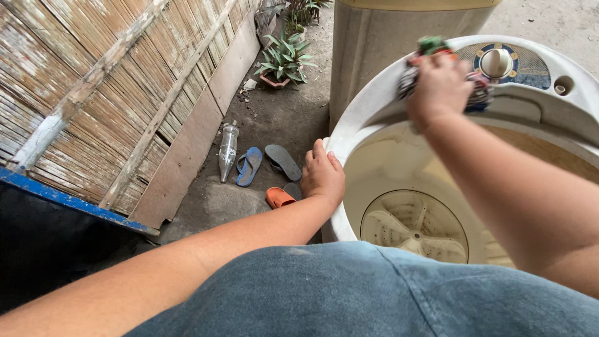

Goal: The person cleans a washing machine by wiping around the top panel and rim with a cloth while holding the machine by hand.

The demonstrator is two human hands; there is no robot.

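- Denim-blue shirt fabric (349, 293) is filling the bottom of my view, and both of my forearms are reaching out past it.
- I am closing my right hand (440, 87) around a bunched striped cloth (479, 93), pressing it against the back rim of the washing machine (374, 93), just beside the round dial (497, 62).
- To wipe well, I judge that I should be keeping the cloth wadded tight under my palm and following the curve of the rim.
- I am curling my left hand (322, 176) over the near left edge of the tub, holding nothing else, which is steadying me.
- Down inside, the cream drum and its ribbed agitator (413, 228) are lying bare.
- Outward, flip-flops (249, 166) and a clear plastic bottle (228, 150) are lying on the dirt floor beside a bamboo wall (93, 93), with a potted plant (284, 62) farther off.
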